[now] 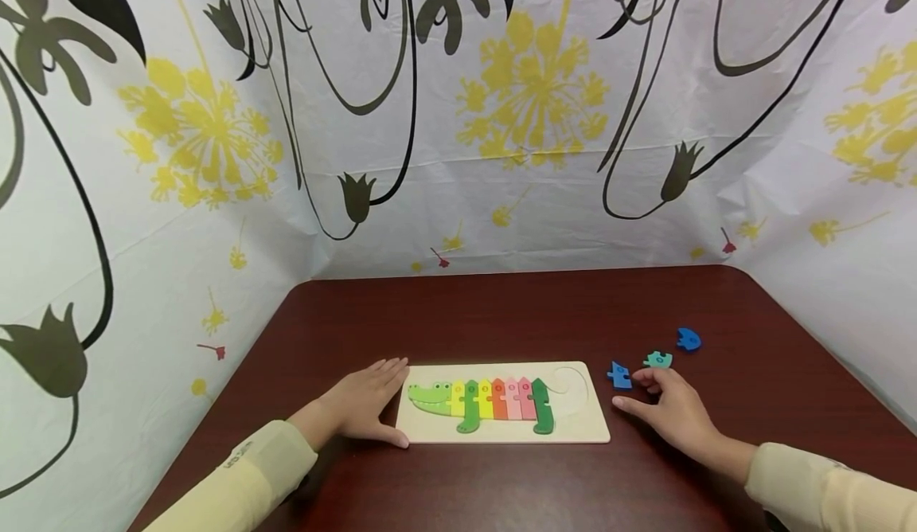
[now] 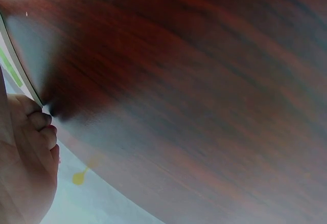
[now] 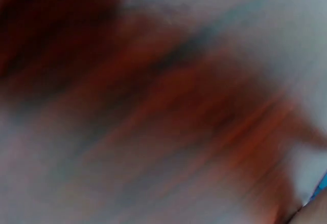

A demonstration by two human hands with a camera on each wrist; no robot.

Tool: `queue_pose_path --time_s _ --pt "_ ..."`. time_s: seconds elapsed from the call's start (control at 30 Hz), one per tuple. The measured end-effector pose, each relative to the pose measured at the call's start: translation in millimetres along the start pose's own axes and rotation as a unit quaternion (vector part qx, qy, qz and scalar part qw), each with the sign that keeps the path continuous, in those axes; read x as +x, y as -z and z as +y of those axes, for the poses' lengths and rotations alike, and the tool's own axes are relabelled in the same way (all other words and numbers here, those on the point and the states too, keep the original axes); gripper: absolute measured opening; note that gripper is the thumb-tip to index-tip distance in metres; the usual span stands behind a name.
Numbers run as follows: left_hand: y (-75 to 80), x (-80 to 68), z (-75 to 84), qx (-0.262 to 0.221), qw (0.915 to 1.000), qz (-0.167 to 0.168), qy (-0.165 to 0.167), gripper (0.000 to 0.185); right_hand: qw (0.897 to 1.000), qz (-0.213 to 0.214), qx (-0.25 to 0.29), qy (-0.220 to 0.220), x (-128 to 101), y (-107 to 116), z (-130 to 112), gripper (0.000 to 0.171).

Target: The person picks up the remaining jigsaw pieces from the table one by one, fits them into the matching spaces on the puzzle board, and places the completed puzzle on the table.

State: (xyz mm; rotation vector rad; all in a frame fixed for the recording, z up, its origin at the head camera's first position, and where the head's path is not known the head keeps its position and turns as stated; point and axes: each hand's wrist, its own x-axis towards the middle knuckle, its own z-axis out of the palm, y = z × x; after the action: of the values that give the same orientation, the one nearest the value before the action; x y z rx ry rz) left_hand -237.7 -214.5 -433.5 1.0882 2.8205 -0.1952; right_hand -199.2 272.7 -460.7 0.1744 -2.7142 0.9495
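A pale wooden puzzle board point(image 1: 580, 432) lies on the dark red table point(image 1: 501, 317), holding a crocodile made of coloured pieces point(image 1: 487, 400); its tail slot at the right end is bare. My left hand point(image 1: 368, 404) rests flat with straight fingers against the board's left edge. My right hand point(image 1: 669, 408) lies on the table just right of the board, fingers relaxed, fingertips close to a blue piece point(image 1: 619, 375) and a teal piece point(image 1: 657, 360). Another blue piece point(image 1: 689, 339) lies farther back. The left wrist view shows my fingers point(image 2: 43, 127) by the board's edge point(image 2: 20, 75); the right wrist view is blurred.
White sheeting printed with yellow flowers and black stems point(image 1: 501, 118) walls in the table at the back and both sides. The tabletop stretches beyond the board toward the back wall.
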Motion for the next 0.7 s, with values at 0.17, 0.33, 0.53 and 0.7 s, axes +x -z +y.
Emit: queue_pose_path --time_s 0.17,0.33,0.53,0.7 --pt "-1.1 0.1 -0.1 0.004 1.0000 0.001 0.002 0.118 1.000 0.013 0.002 -0.008 0 -5 1 0.055" --pt "-0.7 0.6 0.3 0.003 1.0000 0.000 0.000 0.117 1.000 0.025 0.001 -0.009 -1 -9 2 0.054" --pt "-0.4 0.6 0.6 0.005 1.0000 0.000 0.000 0.117 0.999 0.034 -0.002 -0.015 -1 -10 0 0.053" --pt "0.3 0.2 0.4 0.004 1.0000 0.000 0.000 0.117 0.999 0.037 -0.008 -0.030 2 -13 0 0.056"
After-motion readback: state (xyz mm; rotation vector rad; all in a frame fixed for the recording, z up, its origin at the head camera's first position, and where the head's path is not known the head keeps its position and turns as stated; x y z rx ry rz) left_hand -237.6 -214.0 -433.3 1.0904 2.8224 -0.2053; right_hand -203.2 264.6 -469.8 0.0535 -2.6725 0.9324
